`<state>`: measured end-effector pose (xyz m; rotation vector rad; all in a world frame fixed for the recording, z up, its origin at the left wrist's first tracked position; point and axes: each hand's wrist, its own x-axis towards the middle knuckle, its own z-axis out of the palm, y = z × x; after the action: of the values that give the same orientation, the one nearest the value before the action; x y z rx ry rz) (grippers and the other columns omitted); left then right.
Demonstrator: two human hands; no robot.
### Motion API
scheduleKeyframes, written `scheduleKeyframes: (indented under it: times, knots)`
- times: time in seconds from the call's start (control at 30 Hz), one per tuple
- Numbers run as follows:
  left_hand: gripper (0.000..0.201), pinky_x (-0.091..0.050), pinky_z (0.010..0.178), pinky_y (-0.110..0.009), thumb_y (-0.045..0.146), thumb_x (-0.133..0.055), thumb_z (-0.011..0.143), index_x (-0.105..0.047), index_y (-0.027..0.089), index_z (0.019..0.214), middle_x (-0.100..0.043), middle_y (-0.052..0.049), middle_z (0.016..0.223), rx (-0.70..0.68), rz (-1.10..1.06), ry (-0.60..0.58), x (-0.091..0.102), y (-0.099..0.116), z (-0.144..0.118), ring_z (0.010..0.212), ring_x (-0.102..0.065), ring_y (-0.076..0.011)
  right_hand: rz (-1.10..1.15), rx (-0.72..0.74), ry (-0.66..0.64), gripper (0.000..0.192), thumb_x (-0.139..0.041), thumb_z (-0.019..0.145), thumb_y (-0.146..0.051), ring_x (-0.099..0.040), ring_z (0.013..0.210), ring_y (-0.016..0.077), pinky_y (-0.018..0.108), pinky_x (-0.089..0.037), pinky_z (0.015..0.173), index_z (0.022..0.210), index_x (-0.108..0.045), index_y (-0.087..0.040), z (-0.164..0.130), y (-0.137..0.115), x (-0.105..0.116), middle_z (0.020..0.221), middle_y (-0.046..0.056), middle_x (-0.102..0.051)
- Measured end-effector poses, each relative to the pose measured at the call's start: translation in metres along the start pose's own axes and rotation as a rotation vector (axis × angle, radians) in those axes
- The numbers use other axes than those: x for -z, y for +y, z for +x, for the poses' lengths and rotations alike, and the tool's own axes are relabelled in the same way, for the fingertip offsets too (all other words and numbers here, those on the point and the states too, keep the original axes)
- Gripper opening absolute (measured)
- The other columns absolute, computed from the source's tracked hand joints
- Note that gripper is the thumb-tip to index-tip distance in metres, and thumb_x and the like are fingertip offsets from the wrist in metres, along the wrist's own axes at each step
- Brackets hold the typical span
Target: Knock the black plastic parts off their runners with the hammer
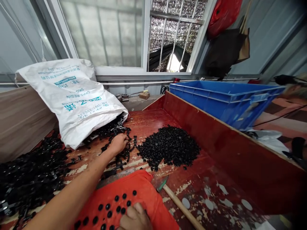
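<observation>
My left hand point(119, 143) reaches out to the loose black plastic parts point(124, 155) in front of the white sack's mouth. Its fingers are curled together at the edge of these parts, and what they grip is hidden. Closer to me, my right hand point(135, 218) rests on an orange-red cloth point(144, 188), fingers folded under so that their tips do not show. Rows of small round black pieces point(109, 214) lie on the cloth beside it. A heap of small black pieces point(170, 145) sits on the red tabletop beyond the cloth.
A printed white sack point(83, 99) leans at the back left. More black parts point(33, 172) pile up at left. A hammer point(179, 204) lies right of the cloth. A raised red board point(216, 137) borders the table, with a blue crate point(223, 99) behind it.
</observation>
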<state>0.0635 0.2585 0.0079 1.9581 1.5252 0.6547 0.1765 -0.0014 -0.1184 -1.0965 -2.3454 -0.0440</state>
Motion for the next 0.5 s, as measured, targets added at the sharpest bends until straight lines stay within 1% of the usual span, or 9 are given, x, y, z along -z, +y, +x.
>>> scheduleKeyframes:
  times: [0.07, 0.13, 0.2, 0.23, 0.3, 0.37, 0.43, 0.5]
  knots:
    - [0.024, -0.055, 0.087, -0.039, 0.037, -0.060, 0.093, -0.065, 0.018, 0.108, -0.067, -0.008, 0.111, 0.032, -0.136, 0.045, 0.017, 0.002, -0.020, 0.100, -0.064, -0.0219, -0.017, 0.014, 0.060, 0.035, -0.065, 0.083, -0.026, -0.036, 0.053, 0.0160, 0.031, -0.026, 0.054, 0.054, -0.047, -0.022, 0.005, -0.001, 0.005, 0.049, -0.001, -0.039]
    - [0.024, -0.054, 0.077, -0.031, 0.042, -0.057, 0.092, -0.063, 0.019, 0.091, -0.067, -0.004, 0.088, 0.067, -0.298, 0.090, 0.036, 0.008, -0.045, 0.085, -0.065, -0.0192, -0.015, 0.031, 0.195, 0.033, -0.066, 0.082, -0.028, -0.036, 0.055, 0.0163, 0.033, -0.026, 0.057, 0.054, -0.048, -0.021, 0.008, -0.001, 0.013, 0.050, -0.001, -0.041]
    - [0.029, -0.052, 0.064, -0.027, 0.049, -0.055, 0.089, -0.058, 0.020, 0.087, -0.061, 0.001, 0.074, 0.105, -0.467, 0.099, 0.052, 0.017, -0.075, 0.067, -0.062, -0.0152, 0.020, 0.066, 0.306, 0.030, -0.067, 0.080, -0.032, -0.037, 0.058, 0.0166, 0.034, -0.027, 0.060, 0.057, -0.050, -0.021, 0.011, -0.002, 0.025, 0.052, -0.001, -0.045]
    - [0.031, -0.050, 0.059, -0.025, 0.052, -0.056, 0.087, -0.056, 0.021, 0.089, -0.059, 0.003, 0.072, 0.126, -0.543, 0.091, 0.059, 0.021, -0.092, 0.061, -0.060, -0.0135, 0.044, 0.085, 0.326, 0.029, -0.067, 0.079, -0.033, -0.038, 0.060, 0.0166, 0.034, -0.027, 0.062, 0.058, -0.050, -0.021, 0.012, -0.002, 0.031, 0.054, -0.001, -0.047]
    - [0.035, -0.049, 0.055, -0.024, 0.055, -0.062, 0.081, -0.055, 0.022, 0.090, -0.060, 0.003, 0.073, 0.169, -0.660, 0.080, 0.068, 0.030, -0.127, 0.056, -0.058, -0.0119, 0.084, 0.097, 0.271, 0.025, -0.066, 0.079, -0.031, -0.040, 0.063, 0.0166, 0.035, -0.028, 0.066, 0.061, -0.052, -0.020, 0.012, -0.003, 0.045, 0.058, -0.001, -0.051]
    - [0.036, -0.050, 0.055, -0.023, 0.053, -0.068, 0.078, -0.056, 0.022, 0.090, -0.062, 0.002, 0.077, 0.228, -0.762, 0.060, 0.073, 0.038, -0.162, 0.059, -0.060, -0.0118, 0.121, 0.076, 0.155, 0.018, -0.065, 0.079, -0.026, -0.045, 0.069, 0.0177, 0.036, -0.029, 0.070, 0.067, -0.054, -0.020, 0.012, -0.005, 0.059, 0.065, -0.001, -0.054]
    - [0.032, -0.050, 0.056, -0.020, 0.046, -0.074, 0.077, -0.058, 0.021, 0.087, -0.063, 0.002, 0.077, 0.310, -0.921, 0.024, 0.074, 0.045, -0.195, 0.061, -0.061, -0.0106, 0.154, 0.044, 0.053, 0.012, -0.063, 0.081, -0.021, -0.048, 0.075, 0.0189, 0.037, -0.030, 0.073, 0.072, -0.056, -0.020, 0.013, -0.008, 0.070, 0.071, 0.000, -0.058]
    - [0.028, -0.049, 0.057, -0.018, 0.038, -0.079, 0.075, -0.060, 0.020, 0.085, -0.064, 0.003, 0.074, 0.393, -1.085, 0.007, 0.072, 0.049, -0.225, 0.061, -0.060, -0.0090, 0.175, 0.018, -0.010, 0.010, -0.062, 0.083, -0.018, -0.049, 0.078, 0.0196, 0.037, -0.030, 0.076, 0.075, -0.057, -0.020, 0.013, -0.012, 0.079, 0.075, 0.001, -0.059]
